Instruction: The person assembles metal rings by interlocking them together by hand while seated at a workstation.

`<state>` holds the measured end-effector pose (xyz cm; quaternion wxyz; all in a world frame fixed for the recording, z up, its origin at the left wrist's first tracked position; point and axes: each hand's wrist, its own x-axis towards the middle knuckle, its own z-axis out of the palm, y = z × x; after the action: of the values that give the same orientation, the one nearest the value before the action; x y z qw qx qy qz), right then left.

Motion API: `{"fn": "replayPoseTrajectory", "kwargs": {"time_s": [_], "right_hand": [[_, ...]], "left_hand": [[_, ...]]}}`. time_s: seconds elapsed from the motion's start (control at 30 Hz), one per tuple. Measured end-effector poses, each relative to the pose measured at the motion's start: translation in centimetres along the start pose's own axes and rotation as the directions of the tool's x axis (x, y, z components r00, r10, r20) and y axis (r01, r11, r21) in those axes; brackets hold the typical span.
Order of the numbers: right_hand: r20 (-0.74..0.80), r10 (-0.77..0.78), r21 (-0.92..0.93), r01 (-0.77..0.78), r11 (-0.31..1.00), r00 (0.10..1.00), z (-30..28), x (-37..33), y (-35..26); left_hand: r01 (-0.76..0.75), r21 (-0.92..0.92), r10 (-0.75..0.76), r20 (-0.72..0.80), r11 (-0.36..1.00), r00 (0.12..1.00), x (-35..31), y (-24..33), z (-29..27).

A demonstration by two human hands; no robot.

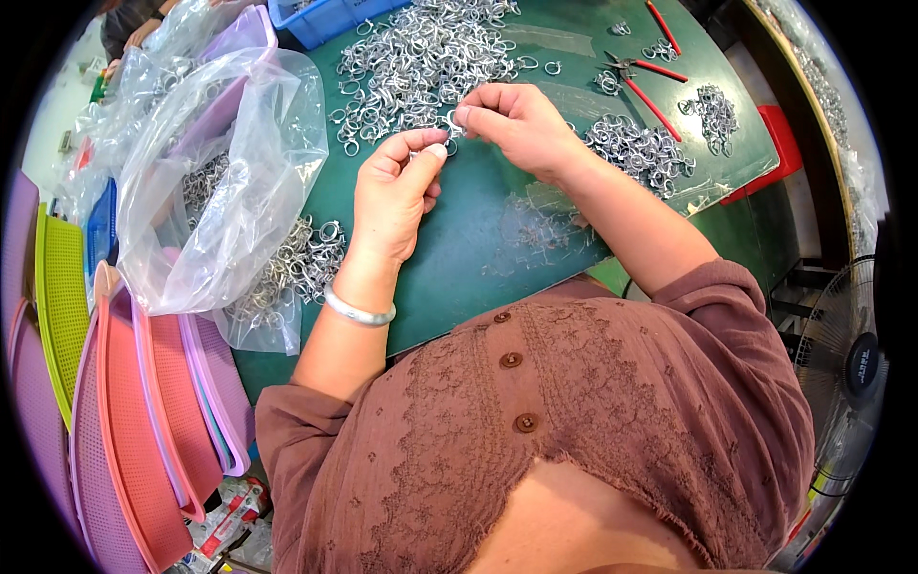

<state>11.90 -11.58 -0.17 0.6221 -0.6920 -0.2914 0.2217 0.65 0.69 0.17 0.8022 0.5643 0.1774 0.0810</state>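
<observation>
Over the green table, my two hands meet just in front of a big heap of small silver metal rings. Thumb and forefinger of my left hand pinch a small metal ring at their tips. My right hand comes in from the right, its thumb and forefinger closed on another ring close by. Whether the two rings are joined is too small to tell. A second pile of rings lies beside my right forearm.
Red-handled pliers and a smaller ring cluster lie at the right. At the left stand a clear plastic bag, loose rings and stacked coloured baskets. A blue crate is behind; a fan stands right.
</observation>
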Motion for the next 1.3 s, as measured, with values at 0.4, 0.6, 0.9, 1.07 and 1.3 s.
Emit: {"fn": "replayPoseTrajectory", "kwargs": {"time_s": [0.4,0.6,0.9,1.07,1.3], "right_hand": [[0.065,0.102,-0.134,-0.093,0.987,0.993,0.33,-0.49,-0.59],[0.012,0.018,-0.243,-0.015,0.97,1.0,0.46,-0.66,-0.89],[-0.06,-0.144,-0.373,0.112,0.921,0.988,0.62,-0.97,-0.74],[-0.064,-0.172,-0.254,0.151,0.955,0.983,0.59,-1.15,-0.91],[-0.122,-0.237,-0.299,0.192,0.935,0.964,0.16,-0.58,0.04]], "left_hand": [[-0.029,0.02,0.029,-0.014,0.999,0.999,-0.4,-0.19,0.42],[-0.026,0.047,0.028,-0.033,0.999,0.999,-0.38,-0.2,0.37],[-0.01,0.037,0.012,-0.062,0.999,0.998,-0.29,-0.3,0.39],[-0.006,0.029,0.007,-0.041,1.0,0.999,-0.01,-0.45,0.07],[-0.037,-0.013,0.036,-0.024,0.999,0.999,-0.03,-0.35,0.04]]}}
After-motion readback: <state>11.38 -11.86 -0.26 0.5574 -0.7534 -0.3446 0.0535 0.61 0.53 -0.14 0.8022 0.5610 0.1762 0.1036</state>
